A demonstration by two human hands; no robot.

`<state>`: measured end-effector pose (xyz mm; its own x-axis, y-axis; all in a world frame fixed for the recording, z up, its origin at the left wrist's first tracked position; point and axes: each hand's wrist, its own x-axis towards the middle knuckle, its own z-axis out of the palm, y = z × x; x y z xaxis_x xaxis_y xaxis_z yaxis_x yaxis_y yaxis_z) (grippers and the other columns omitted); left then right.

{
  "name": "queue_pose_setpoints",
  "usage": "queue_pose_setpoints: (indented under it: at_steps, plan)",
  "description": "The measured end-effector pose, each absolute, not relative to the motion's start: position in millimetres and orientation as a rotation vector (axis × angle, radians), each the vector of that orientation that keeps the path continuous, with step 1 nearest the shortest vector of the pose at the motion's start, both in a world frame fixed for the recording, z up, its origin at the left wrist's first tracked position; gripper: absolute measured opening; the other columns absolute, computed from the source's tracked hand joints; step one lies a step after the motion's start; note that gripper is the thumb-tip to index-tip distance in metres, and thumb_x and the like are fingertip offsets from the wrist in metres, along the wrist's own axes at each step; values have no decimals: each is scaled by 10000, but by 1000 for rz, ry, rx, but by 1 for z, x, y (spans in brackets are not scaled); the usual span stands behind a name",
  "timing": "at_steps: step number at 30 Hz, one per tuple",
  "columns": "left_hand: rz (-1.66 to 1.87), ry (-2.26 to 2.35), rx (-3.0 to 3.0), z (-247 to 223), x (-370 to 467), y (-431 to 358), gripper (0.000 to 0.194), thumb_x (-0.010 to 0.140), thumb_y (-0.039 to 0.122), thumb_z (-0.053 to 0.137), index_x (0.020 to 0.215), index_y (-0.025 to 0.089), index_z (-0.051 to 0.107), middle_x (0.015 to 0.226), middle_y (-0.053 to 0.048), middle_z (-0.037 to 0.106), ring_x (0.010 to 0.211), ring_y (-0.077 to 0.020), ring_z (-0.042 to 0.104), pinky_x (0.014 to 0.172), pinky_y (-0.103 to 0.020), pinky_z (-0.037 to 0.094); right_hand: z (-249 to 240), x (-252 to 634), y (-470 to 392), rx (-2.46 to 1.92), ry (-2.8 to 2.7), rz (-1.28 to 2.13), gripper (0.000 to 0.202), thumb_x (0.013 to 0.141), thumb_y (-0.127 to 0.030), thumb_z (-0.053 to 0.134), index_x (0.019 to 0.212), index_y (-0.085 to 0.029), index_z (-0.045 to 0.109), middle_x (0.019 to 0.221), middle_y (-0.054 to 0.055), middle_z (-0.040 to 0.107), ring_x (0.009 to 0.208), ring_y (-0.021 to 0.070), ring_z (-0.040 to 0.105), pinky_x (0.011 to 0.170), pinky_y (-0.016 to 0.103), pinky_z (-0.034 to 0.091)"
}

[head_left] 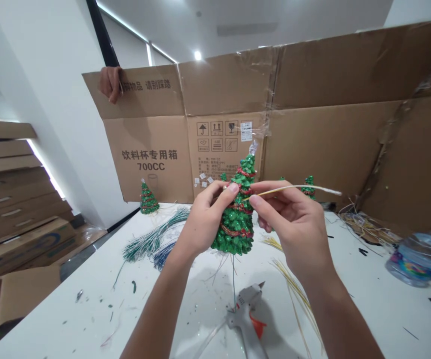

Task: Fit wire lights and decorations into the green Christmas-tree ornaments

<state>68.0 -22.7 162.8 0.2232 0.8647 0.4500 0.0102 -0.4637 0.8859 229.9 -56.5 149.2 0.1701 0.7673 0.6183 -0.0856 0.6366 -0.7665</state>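
A small green Christmas tree (234,239) with red garlands and a clear tip is held upright above the table. My left hand (208,214) grips it from the left, thumb pressed on its front. My right hand (294,219) pinches a thin yellow wire (271,191) with a pale far end; the wire's near end meets the tree's middle. Dark thin wires hang from the tree's base. Below it lies a white glue gun (243,314) with an orange trigger. Bundles of green wire (155,239) and yellow wire (294,284) lie to either side.
Cardboard sheets (323,144) stand along the table's back, with another person's hand (109,84) over the top edge. A second small tree (148,198) stands back left. A plastic bottle (421,257) is at the right, and drawers (13,199) and boxes stand left.
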Motion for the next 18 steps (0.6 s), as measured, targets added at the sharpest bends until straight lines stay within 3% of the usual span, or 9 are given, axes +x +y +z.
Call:
queue_pose_setpoints:
  at_steps: [18]
  plan:
    - [1336, 836, 1687, 162, 68, -23, 362, 980, 581, 672, 975, 218, 682, 965, -18, 660, 931, -204, 597, 828, -296, 457, 151, 230, -58, -552, -1218, 723, 31, 909, -204, 817, 905, -232, 805, 888, -11, 696, 575, 64, 573, 462, 204, 482]
